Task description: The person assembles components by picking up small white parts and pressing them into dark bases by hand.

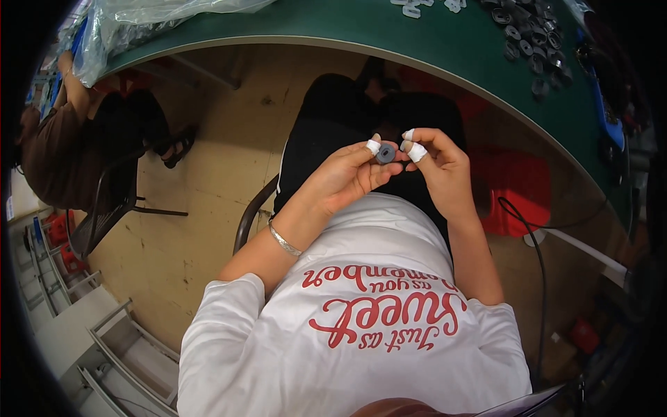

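Observation:
Above my lap, my left hand [351,172] grips a small grey oval part [385,153] with a dark slot in its face, between thumb and fingers. White tape wraps that thumb's tip. Just to the right, my right hand [442,167] has its thumb and forefinger bent together in a pinch, both tips taped white. Its fingertips are close beside the grey part. Whatever sits between them, if anything, is too small to make out. A silver bangle [283,240] circles my left wrist.
A green table [333,19] curves across the front. On it lie several dark grey parts [531,38] at right, pale clear pieces [411,10] and a plastic bag [149,28]. A blue tray [611,125] stands far right. Red stool [517,187] and black cable below; a seated co-worker [59,160] at left.

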Demonstrator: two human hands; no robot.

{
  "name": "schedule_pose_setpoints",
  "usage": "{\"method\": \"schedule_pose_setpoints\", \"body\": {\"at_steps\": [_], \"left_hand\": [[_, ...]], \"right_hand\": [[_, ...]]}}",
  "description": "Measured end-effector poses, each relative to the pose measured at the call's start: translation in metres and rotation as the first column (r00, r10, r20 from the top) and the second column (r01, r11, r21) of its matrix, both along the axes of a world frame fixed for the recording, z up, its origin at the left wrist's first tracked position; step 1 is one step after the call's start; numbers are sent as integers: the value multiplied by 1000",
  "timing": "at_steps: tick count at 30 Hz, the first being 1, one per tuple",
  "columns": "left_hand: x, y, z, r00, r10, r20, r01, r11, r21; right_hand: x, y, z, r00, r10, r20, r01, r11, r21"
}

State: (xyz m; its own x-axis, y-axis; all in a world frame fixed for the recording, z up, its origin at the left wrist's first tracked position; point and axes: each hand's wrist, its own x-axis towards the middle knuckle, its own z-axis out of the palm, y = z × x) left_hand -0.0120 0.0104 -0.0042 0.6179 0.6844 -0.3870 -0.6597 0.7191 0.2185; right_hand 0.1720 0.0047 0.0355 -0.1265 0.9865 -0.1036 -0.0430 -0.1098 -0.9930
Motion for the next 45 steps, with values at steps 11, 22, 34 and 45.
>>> {"method": "schedule_pose_setpoints", "body": {"at_steps": [11,22,34,45], "left_hand": [[16,-11,-5,859,69,-507,-46,997,58],[18,-12,3,829,12,-560,116,974,193],[14,-10,-2,743,13,-669,176,961,215],[17,-15,-12,758,98,-645,214,897,388]], "right_hand": [[7,-3,-19,991,17,-134,-46,975,-216],[10,-1,-30,992,-7,-123,-14,986,-164],[7,-4,-27,999,33,-33,-36,992,-117],[0,-6,-18,909,8,417,-43,996,73]]}}
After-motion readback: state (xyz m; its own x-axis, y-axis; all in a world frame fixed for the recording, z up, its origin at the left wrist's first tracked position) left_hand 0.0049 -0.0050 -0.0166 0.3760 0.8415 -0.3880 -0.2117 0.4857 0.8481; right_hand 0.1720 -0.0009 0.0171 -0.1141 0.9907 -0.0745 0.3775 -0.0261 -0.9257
